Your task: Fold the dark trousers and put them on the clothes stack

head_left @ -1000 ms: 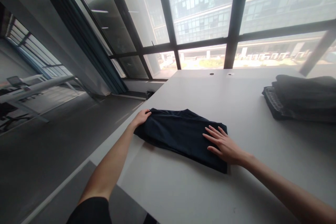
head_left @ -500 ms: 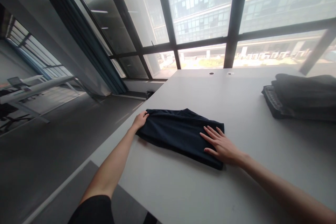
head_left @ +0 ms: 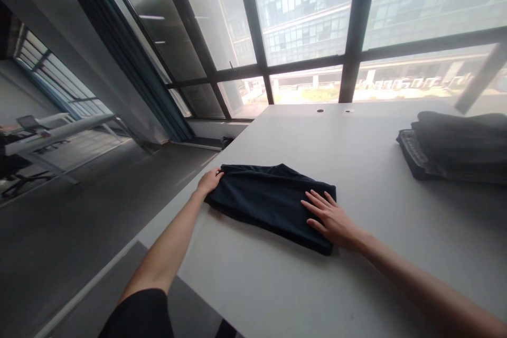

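Barely anything has shifted since the last frame: the folded dark cloth has crept slightly left on the white counter. The left hand pinches its left corner between thumb and fingers; the right hand lies on its right end, fingers spread, gripping nothing. Over to the right, well apart, sits a pile of dark folded fabric, with nothing standing between it and the cloth. Windows rise behind the counter.
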`<move>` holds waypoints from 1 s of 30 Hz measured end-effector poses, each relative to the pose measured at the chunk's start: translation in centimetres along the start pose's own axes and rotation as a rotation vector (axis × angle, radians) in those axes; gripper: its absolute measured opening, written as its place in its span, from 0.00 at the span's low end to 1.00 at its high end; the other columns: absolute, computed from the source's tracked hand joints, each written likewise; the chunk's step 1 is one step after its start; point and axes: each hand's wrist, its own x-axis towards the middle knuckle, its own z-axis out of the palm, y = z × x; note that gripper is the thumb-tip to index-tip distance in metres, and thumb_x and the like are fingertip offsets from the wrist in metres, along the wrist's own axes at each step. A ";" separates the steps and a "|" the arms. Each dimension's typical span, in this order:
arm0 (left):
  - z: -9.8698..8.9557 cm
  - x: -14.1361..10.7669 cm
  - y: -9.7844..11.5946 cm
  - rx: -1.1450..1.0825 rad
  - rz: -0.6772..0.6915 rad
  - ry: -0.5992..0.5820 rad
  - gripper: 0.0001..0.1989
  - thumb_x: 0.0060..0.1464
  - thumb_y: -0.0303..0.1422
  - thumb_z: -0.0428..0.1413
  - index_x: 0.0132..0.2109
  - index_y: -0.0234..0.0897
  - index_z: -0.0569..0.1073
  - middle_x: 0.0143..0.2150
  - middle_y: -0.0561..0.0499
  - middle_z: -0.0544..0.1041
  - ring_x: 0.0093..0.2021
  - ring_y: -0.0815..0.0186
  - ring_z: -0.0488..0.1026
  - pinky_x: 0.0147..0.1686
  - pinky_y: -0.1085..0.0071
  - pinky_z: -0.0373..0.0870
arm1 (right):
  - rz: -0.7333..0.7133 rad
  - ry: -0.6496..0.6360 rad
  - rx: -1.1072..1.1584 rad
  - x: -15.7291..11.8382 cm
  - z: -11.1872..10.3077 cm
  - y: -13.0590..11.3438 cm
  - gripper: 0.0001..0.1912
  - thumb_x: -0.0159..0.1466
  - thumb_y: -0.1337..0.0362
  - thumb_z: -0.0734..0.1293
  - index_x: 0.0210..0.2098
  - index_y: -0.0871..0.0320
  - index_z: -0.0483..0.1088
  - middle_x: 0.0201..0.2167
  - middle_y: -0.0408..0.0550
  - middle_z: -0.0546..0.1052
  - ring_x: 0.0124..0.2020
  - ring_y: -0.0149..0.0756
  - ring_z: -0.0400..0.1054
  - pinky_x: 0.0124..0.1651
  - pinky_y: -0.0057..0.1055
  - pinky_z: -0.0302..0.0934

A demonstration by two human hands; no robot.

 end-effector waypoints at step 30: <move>7.2 -7.3 16.5 0.226 0.718 -0.143 0.30 0.69 0.52 0.40 0.73 0.55 0.53 0.76 0.54 0.49 0.75 0.53 0.45 0.69 0.40 0.45 | 0.264 0.031 -0.130 -0.6 -0.3 -0.1 0.31 0.73 0.49 0.55 0.72 0.50 0.55 0.75 0.49 0.46 0.75 0.43 0.37 0.74 0.49 0.33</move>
